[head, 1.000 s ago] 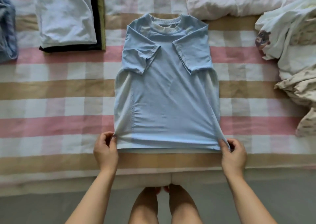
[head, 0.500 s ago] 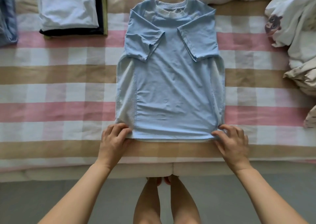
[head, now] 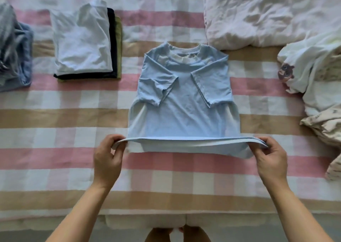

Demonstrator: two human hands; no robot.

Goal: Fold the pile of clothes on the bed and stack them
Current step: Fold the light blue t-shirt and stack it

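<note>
A light blue T-shirt (head: 184, 103) lies in the middle of the bed, sleeves folded in over its front. Its bottom hem is lifted off the sheet and stretched level between both hands. My left hand (head: 108, 158) pinches the hem's left corner. My right hand (head: 270, 157) pinches the right corner. A folded stack (head: 83, 40), white on top with black and olive pieces under it, sits at the back left. An unfolded pile of white and cream clothes (head: 321, 86) lies along the right edge.
The bed carries a pink, tan and white checked sheet (head: 55, 168). A crumpled white duvet (head: 267, 13) fills the back right. Folded blue-grey clothes (head: 14, 48) sit at the far left edge. The bed's front edge and my feet (head: 177, 235) show at the bottom.
Both hands have taken hold of the hem corners and raised the hem off the sheet, carrying it away from the bed's front edge. The view has tilted up over the bed.
</note>
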